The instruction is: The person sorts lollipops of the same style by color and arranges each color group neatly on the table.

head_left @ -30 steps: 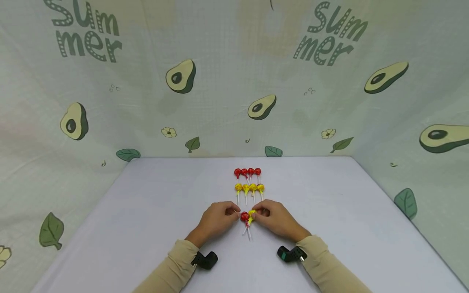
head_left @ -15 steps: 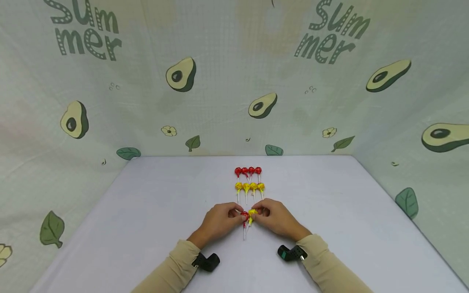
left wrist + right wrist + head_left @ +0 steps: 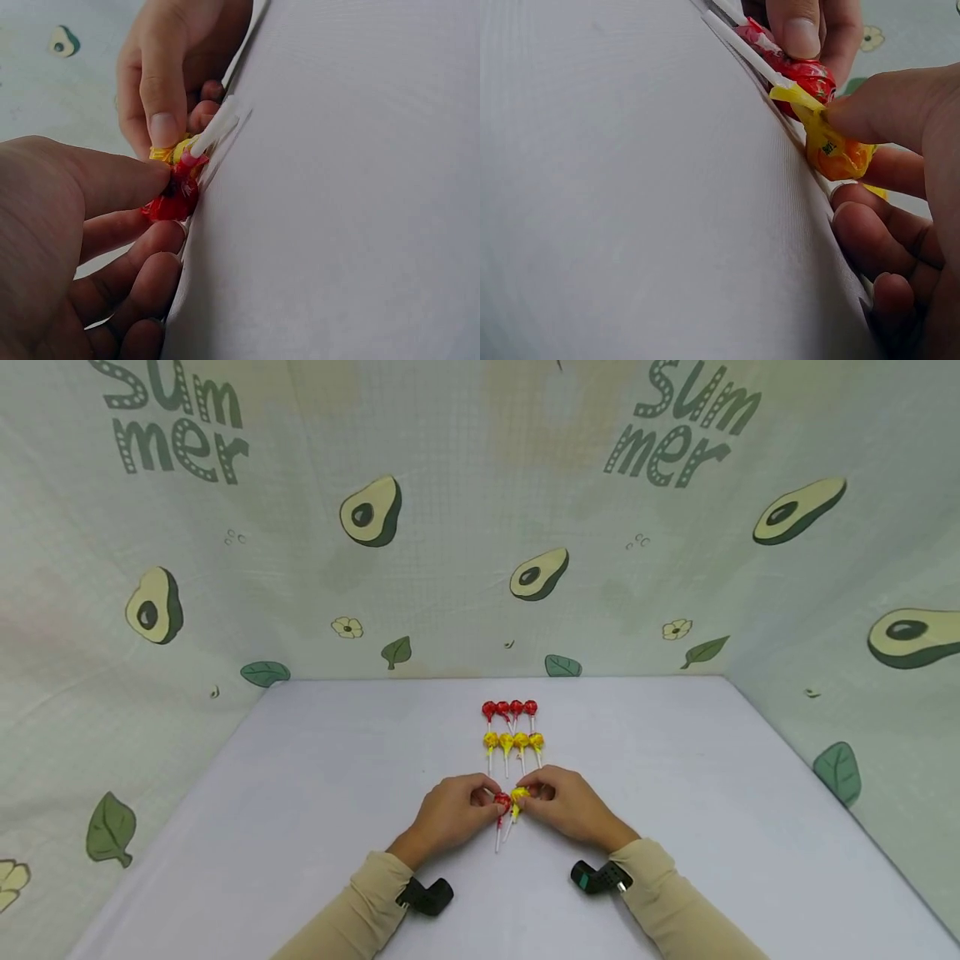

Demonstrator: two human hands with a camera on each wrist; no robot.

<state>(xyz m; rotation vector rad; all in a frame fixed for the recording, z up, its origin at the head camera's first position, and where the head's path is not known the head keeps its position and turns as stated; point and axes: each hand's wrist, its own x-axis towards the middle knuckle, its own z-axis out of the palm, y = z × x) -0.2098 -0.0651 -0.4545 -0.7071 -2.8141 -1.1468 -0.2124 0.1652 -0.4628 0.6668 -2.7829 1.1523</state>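
Observation:
Between thumb and fingers my left hand [image 3: 452,810] pinches a red-wrapped lollipop [image 3: 172,201] by its candy head. My right hand [image 3: 567,806] pinches a yellow-wrapped lollipop [image 3: 838,154] the same way. Both lie low against the white table, heads side by side, white sticks pointing toward me and close together at their ends. Farther back is a row of yellow lollipops [image 3: 506,742], sticks toward me. Behind it runs a row of red lollipops [image 3: 517,707] laid the same way.
The white table [image 3: 345,735] stretches to both sides of my hands. A printed cloth [image 3: 450,527] with avocados and leaves hangs along the back and sides. A black wrist camera [image 3: 426,896] sits on the left wrist, another black wrist camera [image 3: 600,877] on the right.
My left hand has moved slightly right and now holds the red lollipop's head, which it was beside earlier. The red lollipop's stick has swung left. My right hand has barely moved.

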